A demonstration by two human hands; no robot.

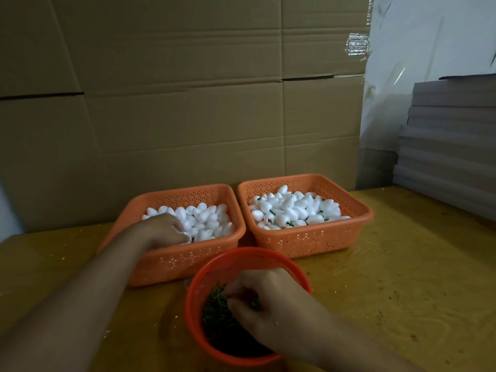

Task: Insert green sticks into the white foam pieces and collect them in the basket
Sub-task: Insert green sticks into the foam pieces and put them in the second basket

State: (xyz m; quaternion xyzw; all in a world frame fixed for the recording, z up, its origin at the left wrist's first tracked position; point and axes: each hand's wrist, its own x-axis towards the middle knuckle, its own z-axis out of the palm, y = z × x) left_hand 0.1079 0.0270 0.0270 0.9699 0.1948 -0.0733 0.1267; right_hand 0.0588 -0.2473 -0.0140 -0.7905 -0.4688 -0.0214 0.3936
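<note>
Judging by the two rectangular baskets, the job is well under way yet far from done; the right orange basket (306, 237), just right of the left orange basket (171, 261), already holds many white foam pieces with green sticks (292, 210) in them, while the left one is full of plain foam pieces (206, 218). The left hand (163, 229) curls over a piece there, its grip seemingly closing on one; the right hand (271, 304) pinches among loose green sticks (217, 304) in the round red basket (204, 280) in front, though its fingertips blur.
</note>
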